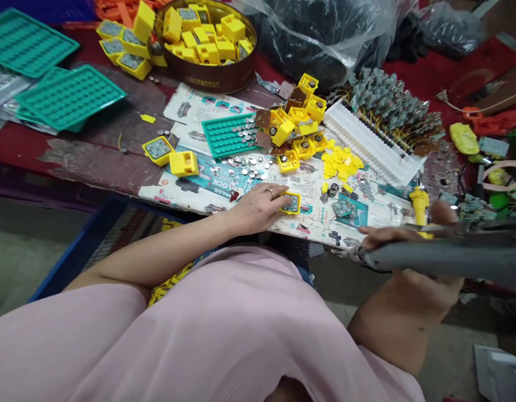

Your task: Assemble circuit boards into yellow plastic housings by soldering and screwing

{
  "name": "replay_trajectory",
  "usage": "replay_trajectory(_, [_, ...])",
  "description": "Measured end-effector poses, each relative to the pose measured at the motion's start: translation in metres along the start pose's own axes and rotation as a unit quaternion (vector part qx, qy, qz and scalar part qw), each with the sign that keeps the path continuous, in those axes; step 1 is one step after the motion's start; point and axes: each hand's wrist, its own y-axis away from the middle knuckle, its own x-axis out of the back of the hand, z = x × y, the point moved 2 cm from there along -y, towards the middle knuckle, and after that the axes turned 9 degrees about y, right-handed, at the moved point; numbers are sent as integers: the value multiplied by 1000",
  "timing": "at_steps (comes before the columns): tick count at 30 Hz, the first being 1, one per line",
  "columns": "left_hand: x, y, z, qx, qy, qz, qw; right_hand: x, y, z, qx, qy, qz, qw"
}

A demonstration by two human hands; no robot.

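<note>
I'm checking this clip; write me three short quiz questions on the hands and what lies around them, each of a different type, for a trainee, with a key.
1. Multiple choice: What does the right hand hold?
A) a green tray
B) a grey tool
C) a plastic bag

2. Fill in: The left hand, which wears a ring, has its fingers on a small case with a ____ rim.

3. True or false: The round tin stands farther from the person's body than the left hand does.

Key: 1: B; 2: yellow; 3: true
</note>
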Motion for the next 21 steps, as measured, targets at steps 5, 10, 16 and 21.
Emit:
replay_trajectory(5, [7,2,1,-3,18,15,1000,-23,-13,-1,140,-86,-52,985])
replay_trajectory(10, [29,-15,-28,94,21,57,994,-35,-33,7,135,-142,-60,979])
replay_trajectory(16, [27,-51,-44,152,-60,-80,983,-52,-38,14,11,-154,8,988])
replay_trajectory(21, [24,-62,-35,153,-67,-151,974,-59,-48,17,-74,-100,168,978])
